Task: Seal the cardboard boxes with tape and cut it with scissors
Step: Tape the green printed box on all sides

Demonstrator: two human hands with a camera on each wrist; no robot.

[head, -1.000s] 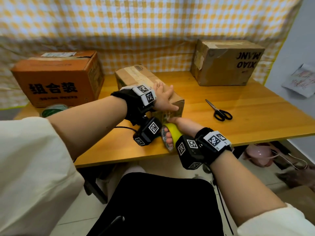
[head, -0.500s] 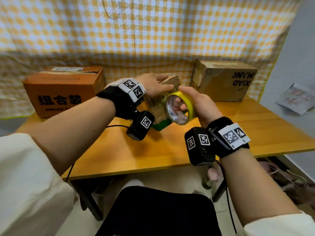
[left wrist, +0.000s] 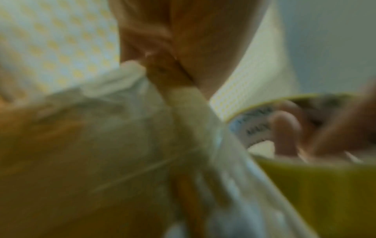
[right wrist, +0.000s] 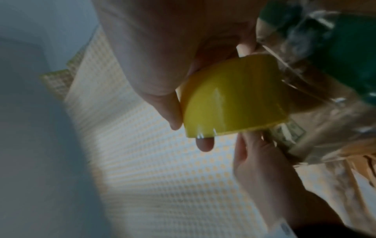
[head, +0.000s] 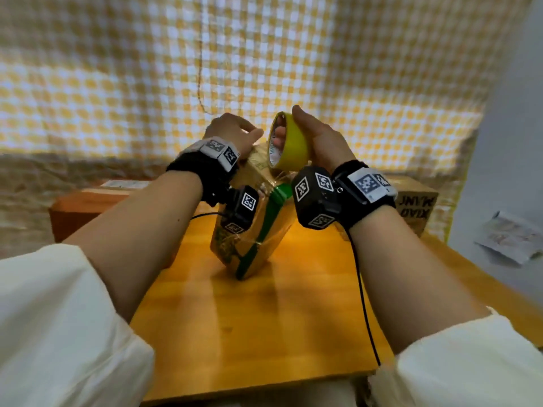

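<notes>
A small cardboard box (head: 264, 230) with a green stripe stands tilted on one lower edge on the wooden table (head: 279, 318). My left hand (head: 232, 130) grips its raised top end. My right hand (head: 320, 139) holds a yellow tape roll (head: 289, 148) against the box's top, fingers through the core and thumb over the outside. Clear tape runs from the roll down the box's face. The right wrist view shows the roll (right wrist: 234, 96) beside the taped box (right wrist: 325, 112) and my left hand (right wrist: 254, 161). The left wrist view is blurred. No scissors are in view.
An orange box (head: 88, 201) sits at the table's back left and a brown printed box (head: 417, 207) at the back right. A checked cloth hangs behind. Papers (head: 511, 239) lie off to the right.
The small box has been tipped up steeper onto its edge. Both hands have risen, and the roll has travelled up to the box's top end, drawing tape along it.
</notes>
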